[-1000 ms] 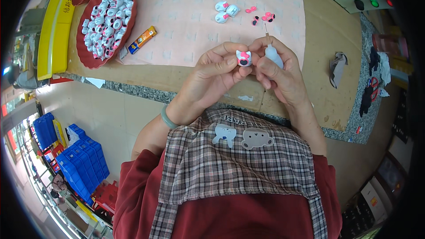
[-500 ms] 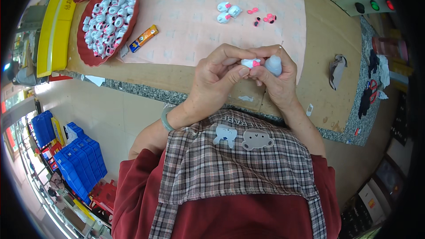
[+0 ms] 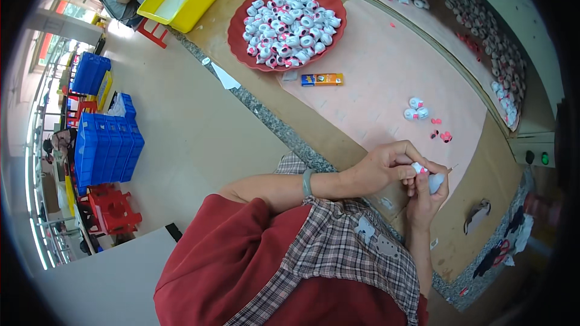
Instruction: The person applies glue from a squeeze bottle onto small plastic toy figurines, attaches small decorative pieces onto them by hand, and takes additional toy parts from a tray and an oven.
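My left hand (image 3: 386, 169), its wrist in a pale green bangle (image 3: 308, 182), pinches a small white figure piece with a pink bow (image 3: 419, 168) between thumb and fingers. Close against it, my right hand (image 3: 426, 202) is closed around a small translucent squeeze bottle (image 3: 435, 182) with a thin needle tip; its thumb reaches to the piece's bow. Beyond the hands, several similar white pieces (image 3: 415, 109) lie grouped on the pink sheet (image 3: 374, 78). Beside them are small pink bows (image 3: 437, 121) and dark-and-pink bits (image 3: 446, 137).
A red scalloped bowl (image 3: 234, 39) heaped with white pieces stands at the far left of the sheet, near an orange-and-blue packet (image 3: 322, 79). Behind is a lit cabinet (image 3: 444, 54) holding many pieces. Blue crates (image 3: 109, 148) and red stools (image 3: 112, 210) stand left; another person (image 3: 118, 0) sits farther off.
The head view has swung to the left, so the bench and hands appear farther right and more of the floor shows. Both hands keep their hold on the piece and bottle.
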The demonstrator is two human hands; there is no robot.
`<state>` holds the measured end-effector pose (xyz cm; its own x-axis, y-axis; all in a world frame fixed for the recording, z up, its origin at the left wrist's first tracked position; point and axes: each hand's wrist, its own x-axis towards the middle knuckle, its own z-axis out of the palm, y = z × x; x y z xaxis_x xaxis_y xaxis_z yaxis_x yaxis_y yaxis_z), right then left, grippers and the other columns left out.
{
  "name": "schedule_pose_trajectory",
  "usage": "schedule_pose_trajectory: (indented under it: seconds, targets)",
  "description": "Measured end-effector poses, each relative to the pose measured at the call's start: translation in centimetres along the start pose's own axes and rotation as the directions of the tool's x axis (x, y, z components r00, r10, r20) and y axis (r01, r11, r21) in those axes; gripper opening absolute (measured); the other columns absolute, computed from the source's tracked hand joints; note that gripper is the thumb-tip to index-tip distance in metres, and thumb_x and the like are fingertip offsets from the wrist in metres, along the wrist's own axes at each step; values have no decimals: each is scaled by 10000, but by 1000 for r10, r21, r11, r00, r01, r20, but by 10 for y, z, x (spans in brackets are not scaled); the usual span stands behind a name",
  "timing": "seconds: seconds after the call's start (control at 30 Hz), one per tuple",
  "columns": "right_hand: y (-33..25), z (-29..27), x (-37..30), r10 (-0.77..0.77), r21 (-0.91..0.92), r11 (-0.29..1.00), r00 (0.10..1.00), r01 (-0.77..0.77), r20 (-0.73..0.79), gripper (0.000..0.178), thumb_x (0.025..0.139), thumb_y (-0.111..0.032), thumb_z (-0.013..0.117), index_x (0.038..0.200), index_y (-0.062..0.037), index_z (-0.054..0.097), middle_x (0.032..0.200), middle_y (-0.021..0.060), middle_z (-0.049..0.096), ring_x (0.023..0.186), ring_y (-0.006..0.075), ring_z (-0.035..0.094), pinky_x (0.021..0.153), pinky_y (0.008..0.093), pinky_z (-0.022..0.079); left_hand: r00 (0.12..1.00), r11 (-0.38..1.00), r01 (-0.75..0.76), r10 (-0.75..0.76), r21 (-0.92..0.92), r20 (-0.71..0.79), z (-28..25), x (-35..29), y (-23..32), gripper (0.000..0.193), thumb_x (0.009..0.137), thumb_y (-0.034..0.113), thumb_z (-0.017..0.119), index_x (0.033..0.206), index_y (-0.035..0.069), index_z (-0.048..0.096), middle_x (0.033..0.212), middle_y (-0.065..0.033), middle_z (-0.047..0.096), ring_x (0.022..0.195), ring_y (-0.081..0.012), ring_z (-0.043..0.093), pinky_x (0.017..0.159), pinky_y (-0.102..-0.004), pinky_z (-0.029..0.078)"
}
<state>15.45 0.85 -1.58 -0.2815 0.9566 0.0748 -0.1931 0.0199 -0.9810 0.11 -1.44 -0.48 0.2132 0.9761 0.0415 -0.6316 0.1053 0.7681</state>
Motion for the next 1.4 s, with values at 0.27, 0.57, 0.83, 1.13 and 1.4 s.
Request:
schedule_pose_trajectory:
  seconds: [0.27,0.57,0.83,1.13,1.4]
  targets:
    - [-10,-7,9,54,20,998,998,-54,38,300,915,-254,548,1069,1,517,686,16,503,536,55,436,458,174,326,973,896,-69,158,439,-168,-34,-4,63,233,873,0,552,1106,-10,563,1050,-81,621,914,-133,598,755,-254,504]
    - [-17,-8,14,162,0,987,985,-162,-52,256,923,-229,534,1044,-3,538,649,14,483,503,56,414,456,178,325,665,-13,126,743,992,-74,-106,-9,154,328,787,-31,612,1111,17,604,1121,-93,620,756,-117,614,669,-223,495]
    - [-16,-12,11,182,9,983,983,-182,-15,230,915,-213,548,1034,-16,548,646,10,486,508,54,428,463,175,332,850,-125,-204,470,971,239,-65,54,75,273,778,-26,600,1047,13,623,1123,-129,609,821,-230,604,708,-305,496]
    - [-17,-15,12,182,-17,983,983,-181,6,240,913,-220,550,1043,-18,547,658,12,508,511,45,434,440,166,298,912,-61,-375,155,925,380,-63,100,45,250,733,-35,598,971,26,641,968,-122,649,884,-316,579,774,-363,485]
    - [-21,-16,13,172,18,985,985,-173,22,217,919,-188,522,1058,-23,531,700,22,518,516,44,434,436,162,283,979,395,-91,204,914,9,-52,87,62,208,840,4,565,1044,12,607,997,-121,654,912,-196,621,774,-304,510]
